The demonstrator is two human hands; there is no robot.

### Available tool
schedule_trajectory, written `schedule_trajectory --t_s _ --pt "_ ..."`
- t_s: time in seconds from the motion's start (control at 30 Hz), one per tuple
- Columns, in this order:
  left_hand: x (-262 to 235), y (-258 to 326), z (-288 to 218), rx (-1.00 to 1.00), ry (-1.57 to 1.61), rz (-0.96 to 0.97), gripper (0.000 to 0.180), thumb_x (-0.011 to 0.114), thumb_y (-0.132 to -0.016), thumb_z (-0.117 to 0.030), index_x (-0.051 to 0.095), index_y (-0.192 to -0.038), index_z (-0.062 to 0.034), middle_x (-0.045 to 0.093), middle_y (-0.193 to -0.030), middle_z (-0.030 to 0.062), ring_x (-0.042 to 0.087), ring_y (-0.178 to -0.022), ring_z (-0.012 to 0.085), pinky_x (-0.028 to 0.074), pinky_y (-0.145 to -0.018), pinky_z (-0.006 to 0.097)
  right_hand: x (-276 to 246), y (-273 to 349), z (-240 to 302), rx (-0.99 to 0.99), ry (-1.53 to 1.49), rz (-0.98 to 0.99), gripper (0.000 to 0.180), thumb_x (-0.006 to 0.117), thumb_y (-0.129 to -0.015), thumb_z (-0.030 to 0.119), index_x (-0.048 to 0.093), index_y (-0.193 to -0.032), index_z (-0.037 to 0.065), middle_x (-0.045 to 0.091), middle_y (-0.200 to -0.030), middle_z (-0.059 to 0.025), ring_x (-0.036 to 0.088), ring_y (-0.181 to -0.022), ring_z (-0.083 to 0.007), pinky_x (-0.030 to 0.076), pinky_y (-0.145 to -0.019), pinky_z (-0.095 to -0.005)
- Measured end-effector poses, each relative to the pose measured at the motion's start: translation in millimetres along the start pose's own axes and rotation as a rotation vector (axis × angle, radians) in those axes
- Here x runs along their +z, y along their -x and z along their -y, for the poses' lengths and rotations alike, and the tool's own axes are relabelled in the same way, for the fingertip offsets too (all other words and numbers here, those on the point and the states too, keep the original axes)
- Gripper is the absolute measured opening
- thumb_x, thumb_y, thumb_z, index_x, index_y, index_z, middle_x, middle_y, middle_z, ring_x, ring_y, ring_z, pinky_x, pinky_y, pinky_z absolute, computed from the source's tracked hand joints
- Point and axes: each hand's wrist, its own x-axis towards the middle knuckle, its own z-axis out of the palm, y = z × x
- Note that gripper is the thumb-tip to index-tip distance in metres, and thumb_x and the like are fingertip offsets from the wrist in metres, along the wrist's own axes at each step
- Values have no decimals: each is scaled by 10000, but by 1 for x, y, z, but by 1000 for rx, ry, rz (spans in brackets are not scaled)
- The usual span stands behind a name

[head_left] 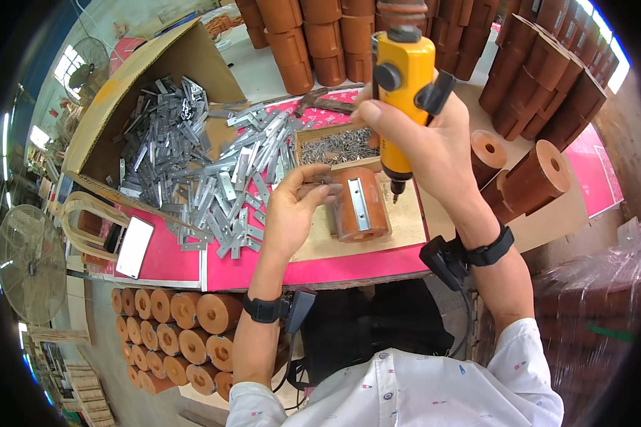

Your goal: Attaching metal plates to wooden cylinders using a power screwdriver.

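Observation:
My right hand [431, 142] is wrapped around a yellow power screwdriver [400, 92], holding it upright with its bit pointing down. The bit hangs above and to the right of a reddish-brown cylinder [345, 213], apart from it. On the cylinder's upper face lies a silver metal strip [359, 205] with small holes along it. Beside the cylinder's left side, my left hand [295, 203] has thumb and fingers pinched together; what is between them is too small to make out. The cylinder rests on a pale board [313, 249].
Behind the cylinder is a shallow box of screws [335, 146], with a hammer [327, 104] beyond it. Metal strips [242, 171] spill from a cardboard box [224, 71] at left, near a phone [134, 247]. More cylinders [541, 178] stand right, behind, and stacked below the table [192, 331].

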Motion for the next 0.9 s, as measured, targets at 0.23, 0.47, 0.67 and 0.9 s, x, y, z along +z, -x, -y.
schedule_trajectory --t_s 0.23,0.47,0.67,0.9 --pt "11 7 7 108 56 -46 360 629 -850 46 566 -1201 4 683 -1018 109 669 -934 156 531 -834 265 18 -16 2 -85 -42 -16 338 752 -784 208 596 -1004 4 627 -851 -9 572 -756 -62 477 -675 -236" --pt "24 9 12 153 -107 -103 286 692 -829 -13 644 -1111 -4 719 -951 96 659 -871 110 512 -798 255 31 -25 -6 -227 -61 -27 234 700 -854 155 616 -1007 -3 683 -831 -63 672 -768 -127 537 -655 -255" --pt "28 10 7 165 -148 -119 294 699 -830 -32 640 -1114 15 722 -962 105 653 -876 102 510 -806 255 34 -23 -7 -235 -39 -45 229 693 -856 136 608 -1010 -10 669 -878 -62 678 -799 -146 540 -695 -271" --pt "31 7 6 132 -134 -114 305 689 -821 6 628 -1119 23 714 -962 101 645 -910 113 499 -831 262 35 -23 -12 -210 -57 -51 281 719 -818 160 589 -1006 -2 644 -865 -35 613 -777 -106 506 -703 -264"
